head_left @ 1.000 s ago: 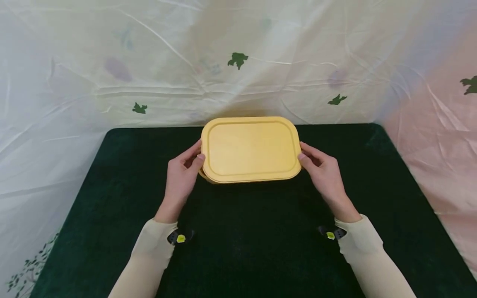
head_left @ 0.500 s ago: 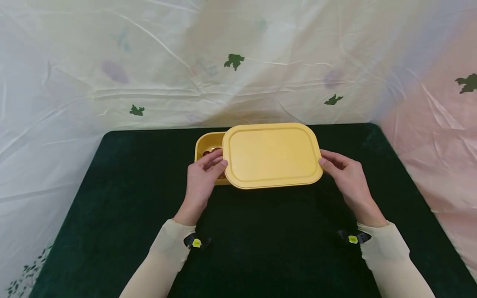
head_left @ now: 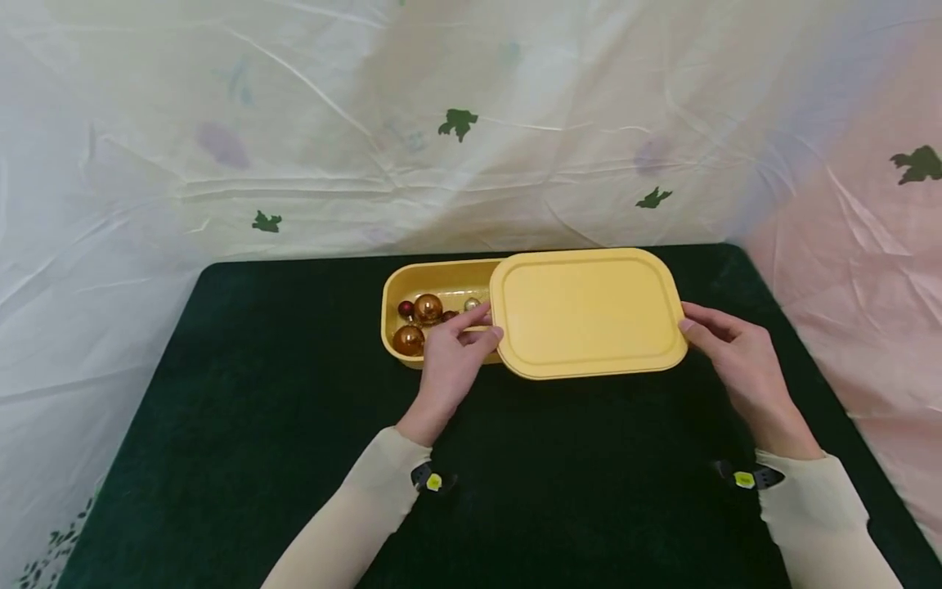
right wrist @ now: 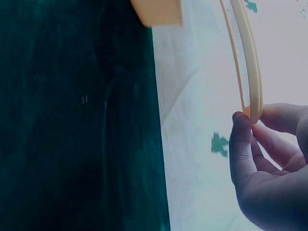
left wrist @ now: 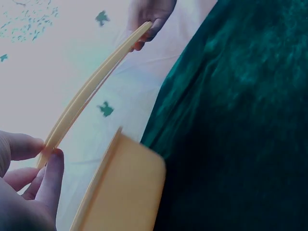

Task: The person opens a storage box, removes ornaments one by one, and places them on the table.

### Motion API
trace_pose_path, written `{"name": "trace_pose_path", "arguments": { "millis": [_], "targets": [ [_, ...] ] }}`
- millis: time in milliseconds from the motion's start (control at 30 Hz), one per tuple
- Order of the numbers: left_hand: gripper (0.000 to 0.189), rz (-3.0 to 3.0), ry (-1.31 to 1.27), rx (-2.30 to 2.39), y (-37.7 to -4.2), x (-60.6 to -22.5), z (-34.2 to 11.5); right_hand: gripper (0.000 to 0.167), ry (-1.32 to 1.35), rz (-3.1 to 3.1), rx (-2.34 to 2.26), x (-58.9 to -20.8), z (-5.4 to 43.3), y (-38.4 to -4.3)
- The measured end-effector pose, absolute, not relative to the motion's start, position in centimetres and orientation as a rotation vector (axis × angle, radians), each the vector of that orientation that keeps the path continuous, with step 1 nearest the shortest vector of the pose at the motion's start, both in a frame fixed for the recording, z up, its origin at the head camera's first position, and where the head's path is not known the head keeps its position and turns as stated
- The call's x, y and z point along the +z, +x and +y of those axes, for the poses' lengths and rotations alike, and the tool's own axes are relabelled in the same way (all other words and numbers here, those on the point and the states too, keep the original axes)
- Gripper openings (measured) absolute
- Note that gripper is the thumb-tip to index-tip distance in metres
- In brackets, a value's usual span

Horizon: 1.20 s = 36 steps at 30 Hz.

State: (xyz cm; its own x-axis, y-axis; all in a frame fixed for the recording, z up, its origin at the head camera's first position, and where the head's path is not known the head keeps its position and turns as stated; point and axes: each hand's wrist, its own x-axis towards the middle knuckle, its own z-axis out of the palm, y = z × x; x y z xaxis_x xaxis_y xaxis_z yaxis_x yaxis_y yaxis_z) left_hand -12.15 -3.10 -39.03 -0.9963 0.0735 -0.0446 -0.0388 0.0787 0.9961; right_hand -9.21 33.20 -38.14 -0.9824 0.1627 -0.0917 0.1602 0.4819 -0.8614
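Between both hands a yellow rectangular lid [head_left: 587, 312] with rounded corners is held by its short ends. The left hand [head_left: 455, 360] pinches its left end with thumb and fingers; the right hand [head_left: 739, 368] pinches the right end. Under and to the left of the lid stands a yellow box [head_left: 393, 286], its right part hidden. Several shiny balls lie inside, among them a copper ball [head_left: 428, 309], another copper ball [head_left: 408, 340] and a small dark red ball [head_left: 405, 309]. The left wrist view shows the lid [left wrist: 91, 91] apart from the box [left wrist: 127, 185], above it.
A dark green cloth [head_left: 294, 458] covers the table, its far edge just behind the box. Pale patterned curtain fabric [head_left: 331, 123] hangs behind and at both sides.
Both hands have carried the lid to the right, off the left part of the box. The box's inside and the balls have come into view.
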Motion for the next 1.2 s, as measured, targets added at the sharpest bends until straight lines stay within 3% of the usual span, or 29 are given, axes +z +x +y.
{"name": "trace_pose_path", "arguments": {
  "millis": [800, 1200],
  "targets": [
    [0.042, 2.363, 0.144, 2.022, -11.2, -41.0, 4.2, 0.056, -0.307, -2.661, 1.633, -38.8, 40.0, -7.3],
    [0.054, 2.43, 0.277, 1.865, -9.5, -42.3, 6.1, 0.06, -0.34, -2.76, 1.601, -39.5, 41.3, -8.0]
  ]
}}
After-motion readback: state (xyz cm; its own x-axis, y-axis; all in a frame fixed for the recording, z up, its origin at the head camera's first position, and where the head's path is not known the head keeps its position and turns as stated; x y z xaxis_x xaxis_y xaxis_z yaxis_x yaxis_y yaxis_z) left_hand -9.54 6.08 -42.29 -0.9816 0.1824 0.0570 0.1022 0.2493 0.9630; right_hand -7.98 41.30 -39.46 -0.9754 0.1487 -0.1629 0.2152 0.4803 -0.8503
